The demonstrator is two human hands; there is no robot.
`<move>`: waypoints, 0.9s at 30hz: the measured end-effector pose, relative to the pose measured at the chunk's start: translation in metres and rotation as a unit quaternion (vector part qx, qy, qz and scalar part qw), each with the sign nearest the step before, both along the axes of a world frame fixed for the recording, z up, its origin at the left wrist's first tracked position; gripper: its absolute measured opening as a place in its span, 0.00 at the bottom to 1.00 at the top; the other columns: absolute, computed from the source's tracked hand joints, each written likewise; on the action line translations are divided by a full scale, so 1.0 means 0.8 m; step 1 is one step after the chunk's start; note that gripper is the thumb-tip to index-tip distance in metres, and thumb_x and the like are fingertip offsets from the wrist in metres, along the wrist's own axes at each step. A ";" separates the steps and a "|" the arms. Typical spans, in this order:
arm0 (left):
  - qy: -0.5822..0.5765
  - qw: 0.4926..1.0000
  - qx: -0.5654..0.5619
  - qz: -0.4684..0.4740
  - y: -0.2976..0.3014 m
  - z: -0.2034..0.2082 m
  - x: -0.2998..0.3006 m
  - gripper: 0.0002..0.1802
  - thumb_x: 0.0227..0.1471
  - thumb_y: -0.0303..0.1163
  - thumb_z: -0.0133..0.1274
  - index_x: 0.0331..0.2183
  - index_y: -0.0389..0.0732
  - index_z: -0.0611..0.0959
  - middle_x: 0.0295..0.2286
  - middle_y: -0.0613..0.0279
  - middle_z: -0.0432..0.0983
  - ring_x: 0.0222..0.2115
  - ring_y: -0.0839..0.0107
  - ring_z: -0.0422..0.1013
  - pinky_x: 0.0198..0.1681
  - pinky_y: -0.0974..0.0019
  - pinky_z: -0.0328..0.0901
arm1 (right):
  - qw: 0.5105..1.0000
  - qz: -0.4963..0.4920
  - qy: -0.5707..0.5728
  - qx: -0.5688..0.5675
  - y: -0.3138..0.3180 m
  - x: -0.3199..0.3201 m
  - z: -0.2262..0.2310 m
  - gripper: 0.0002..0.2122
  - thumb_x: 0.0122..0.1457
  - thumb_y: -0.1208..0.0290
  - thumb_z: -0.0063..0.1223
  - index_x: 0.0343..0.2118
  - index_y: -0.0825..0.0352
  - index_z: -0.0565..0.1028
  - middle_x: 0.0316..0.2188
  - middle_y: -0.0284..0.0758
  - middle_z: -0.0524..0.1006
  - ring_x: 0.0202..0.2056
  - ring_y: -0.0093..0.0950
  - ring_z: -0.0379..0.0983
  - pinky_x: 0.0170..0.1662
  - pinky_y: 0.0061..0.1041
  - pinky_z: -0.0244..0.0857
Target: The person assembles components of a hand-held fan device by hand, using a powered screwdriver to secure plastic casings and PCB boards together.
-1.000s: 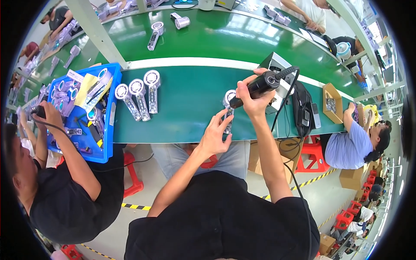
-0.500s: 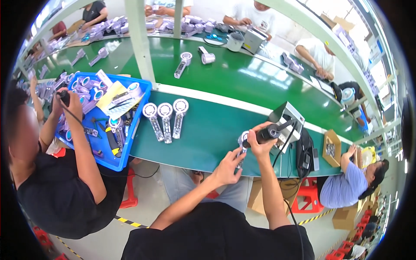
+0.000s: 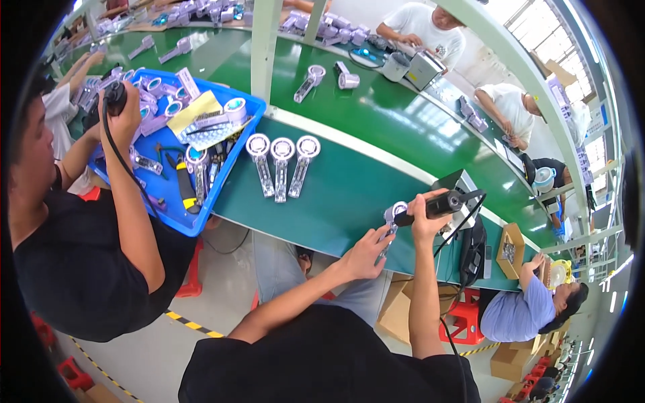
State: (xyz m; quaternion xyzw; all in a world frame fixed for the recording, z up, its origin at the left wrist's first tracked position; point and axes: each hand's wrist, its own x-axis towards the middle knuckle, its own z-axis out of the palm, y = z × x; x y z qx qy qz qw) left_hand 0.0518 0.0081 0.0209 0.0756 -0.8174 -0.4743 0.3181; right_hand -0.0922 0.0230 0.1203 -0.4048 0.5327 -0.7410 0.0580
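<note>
My left hand (image 3: 366, 254) grips the handle of a lavender handheld fan body (image 3: 395, 212) near the table's front edge. My right hand (image 3: 426, 221) is wrapped round a black electric screwdriver (image 3: 445, 204). The tool lies slanted, its narrow front end over the fan's round head; whether the tip touches a screw is hidden. Its cable (image 3: 465, 218) loops from the rear end down past my right arm. To the left, three similar fan bodies (image 3: 282, 149) lie side by side, round heads away from me, handles showing exposed inner parts.
A blue tray (image 3: 232, 158) at left holds fan parts, pliers and a yellow paper. A co-worker's hand (image 3: 124, 111) raises another black tool over it. A grey metal box (image 3: 460, 185), black bag (image 3: 473, 248) and cardboard box (image 3: 511, 250) stand right. Beyond the pale rail runs a green belt (image 3: 376, 114).
The whole view has shifted, moving the table's things rightward and upward. My screwdriver now lies more sideways over the fan body. The co-worker at left has lifted the black tool higher.
</note>
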 end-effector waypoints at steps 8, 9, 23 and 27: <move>-0.002 1.000 -0.006 0.000 0.002 0.000 0.001 0.35 0.39 0.22 0.57 0.53 0.33 0.72 0.54 0.44 0.63 0.46 0.46 0.67 0.50 0.54 0.67 | 1.000 0.001 0.026 -0.016 0.011 0.005 -0.001 0.13 0.56 0.85 0.57 0.38 0.71 0.63 0.21 0.36 0.73 0.19 0.21 0.71 0.24 0.22 0.69; 0.004 1.000 -0.007 0.003 0.002 0.000 0.001 0.35 0.39 0.22 0.57 0.53 0.33 0.72 0.54 0.44 0.63 0.45 0.47 0.67 0.50 0.54 0.67 | 0.999 -0.007 0.023 -0.028 0.014 0.005 -0.005 0.16 0.55 0.85 0.58 0.41 0.70 0.62 0.21 0.36 0.74 0.19 0.21 0.72 0.24 0.21 0.69; -0.062 0.992 -0.092 0.065 0.000 0.002 -0.046 0.35 0.45 0.30 0.64 0.55 0.35 0.72 0.56 0.44 0.63 0.41 0.47 0.69 0.46 0.55 0.70 | 0.979 -0.171 0.084 -0.071 0.090 -0.112 0.100 0.18 0.56 0.86 0.56 0.48 0.71 0.63 0.21 0.35 0.72 0.17 0.24 0.70 0.22 0.25 0.69; -0.049 0.990 -0.105 0.079 0.001 -0.011 -0.048 0.34 0.44 0.32 0.66 0.54 0.40 0.75 0.56 0.46 0.65 0.42 0.51 0.72 0.45 0.55 0.70 | 0.976 -0.185 0.094 -0.070 0.092 -0.126 0.074 0.20 0.55 0.84 0.59 0.47 0.70 0.63 0.20 0.36 0.75 0.17 0.23 0.71 0.22 0.22 0.67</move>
